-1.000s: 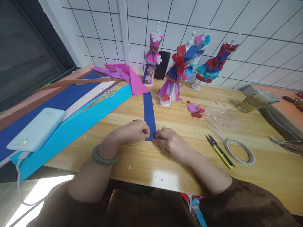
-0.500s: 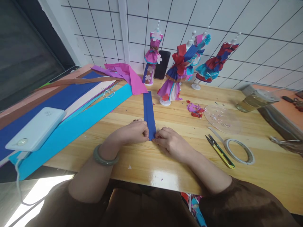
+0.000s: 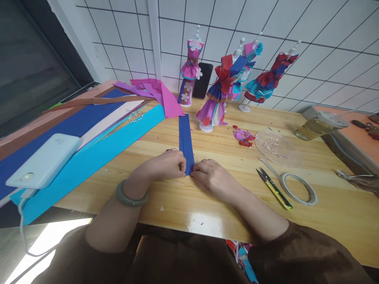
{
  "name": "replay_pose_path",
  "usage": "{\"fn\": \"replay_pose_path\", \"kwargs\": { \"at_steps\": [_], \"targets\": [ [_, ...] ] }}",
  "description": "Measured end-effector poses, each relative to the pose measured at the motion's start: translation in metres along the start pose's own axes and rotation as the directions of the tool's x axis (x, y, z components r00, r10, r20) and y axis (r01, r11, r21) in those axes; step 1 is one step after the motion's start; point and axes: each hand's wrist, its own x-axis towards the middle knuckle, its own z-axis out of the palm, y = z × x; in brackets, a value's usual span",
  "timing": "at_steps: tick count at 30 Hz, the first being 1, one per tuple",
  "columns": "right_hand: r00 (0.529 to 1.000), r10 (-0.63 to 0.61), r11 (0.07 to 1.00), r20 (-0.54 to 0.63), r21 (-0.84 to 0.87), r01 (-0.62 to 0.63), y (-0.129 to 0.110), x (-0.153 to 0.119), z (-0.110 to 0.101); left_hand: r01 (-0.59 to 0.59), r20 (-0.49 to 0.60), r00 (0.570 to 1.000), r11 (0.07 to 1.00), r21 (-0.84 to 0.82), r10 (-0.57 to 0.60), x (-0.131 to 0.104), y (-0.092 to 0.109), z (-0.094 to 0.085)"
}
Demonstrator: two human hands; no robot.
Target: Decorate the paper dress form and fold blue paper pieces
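A dark blue strip of crepe paper [image 3: 186, 136] lies lengthwise on the wooden table [image 3: 174, 201], its near end between my two hands. With fingers curled in, my left hand [image 3: 172, 163] pinches the strip's left near corner; a green bangle circles that wrist. My right hand [image 3: 211, 175] has its fingertips pressed together on the right near corner. The fingertips hide the corners themselves. To the right lie yellow-handled thread snips [image 3: 274, 189] and a roll of white tape [image 3: 299, 189] with a loose end.
Several small dress forms in paper dresses [image 3: 217, 90] stand along the tiled wall, a phone [image 3: 203, 81] behind them. Coloured paper strips [image 3: 118, 138] and a white power bank [image 3: 44, 161] cover the left side. A bead dish [image 3: 275, 148] and a drink cup [image 3: 321, 124] are at right.
My right fingertips have shifted very slightly at the strip's near end. Otherwise the hands and the blue strip look the same, apart from a slight shift of the whole view.
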Motion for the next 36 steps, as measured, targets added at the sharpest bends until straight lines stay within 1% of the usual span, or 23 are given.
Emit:
{"fn": "replay_pose_path", "kwargs": {
  "at_steps": [3, 7, 11, 15, 21, 23, 26, 31, 36],
  "targets": [
    [1.000, -0.012, 0.999, 0.014, -0.043, 0.013, 0.000, 0.001, 0.001, -0.026, 0.056, 0.998, 1.000, -0.013, 0.027, -0.001, -0.003, -0.003],
    [0.999, -0.026, 0.997, 0.019, -0.068, 0.027, 0.000, 0.002, 0.003, 0.003, 0.074, 0.997, 0.997, -0.071, 0.002, -0.001, -0.005, -0.008],
    [0.999, -0.039, 0.996, 0.009, -0.084, 0.040, 0.000, 0.002, 0.005, 0.002, 0.047, 0.999, 0.996, -0.092, 0.002, 0.000, -0.005, -0.007],
    [1.000, -0.020, 0.996, 0.002, -0.084, 0.020, 0.001, 0.002, 0.007, -0.018, -0.009, 1.000, 0.995, -0.099, 0.017, 0.001, -0.004, -0.005],
    [0.998, 0.033, 0.999, -0.053, 0.032, -0.032, 0.003, 0.001, 0.005, -0.089, -0.143, 0.987, 0.992, -0.088, 0.076, 0.002, 0.005, -0.007],
    [0.994, 0.069, 0.994, -0.083, 0.087, -0.062, 0.004, 0.001, 0.003, -0.116, -0.162, 0.982, 0.990, -0.085, 0.101, 0.001, 0.009, -0.009],
    [0.984, 0.130, 0.979, -0.122, 0.175, -0.108, 0.007, 0.000, 0.002, -0.149, -0.161, 0.978, 0.986, -0.076, 0.135, 0.001, 0.013, -0.009],
    [0.962, 0.215, 0.941, -0.167, 0.300, -0.159, 0.012, -0.001, 0.002, -0.211, -0.191, 0.961, 0.977, -0.038, 0.200, 0.004, 0.008, -0.003],
    [0.942, 0.259, 0.920, -0.215, 0.353, -0.173, 0.015, -0.001, 0.004, -0.239, -0.238, 0.944, 0.971, -0.020, 0.228, 0.009, 0.002, 0.002]
  ]
}}
